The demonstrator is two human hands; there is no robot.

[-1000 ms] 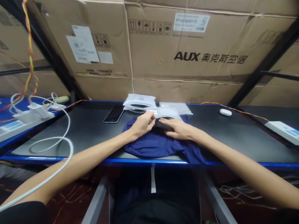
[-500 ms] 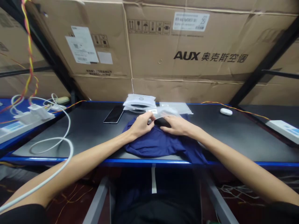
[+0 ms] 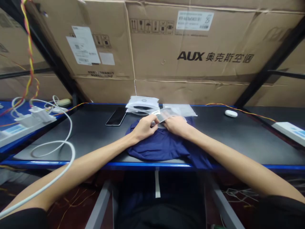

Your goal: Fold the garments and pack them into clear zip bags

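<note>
A translucent plastic bag (image 3: 164, 115) with a small white label lies over a bunched navy-blue cloth (image 3: 158, 146) at the table's front. My left hand (image 3: 145, 128) pinches the bag's left edge between thumb and fingers, resting on the cloth. My right hand (image 3: 177, 125) is closed at the bag's right side, its knuckles bent and its fingertips partly behind the cloudy film. What lies inside the bag is hard to make out. Just beyond my left hand sits a small stack of white packets (image 3: 142, 104).
A smartphone (image 3: 116, 117) lies left of the packets, and another flat translucent bag (image 3: 187, 110) lies behind my right hand. A white oval case (image 3: 231, 113) is at right. Power strips (image 3: 289, 132) and a looping white cable (image 3: 71, 149) flank the table. Cardboard boxes (image 3: 152, 70) stand behind.
My right hand has turned and closed in toward the left, its fingers now bent at the bag. The bag's raised film has come down flatter. My left hand has hardly moved.
</note>
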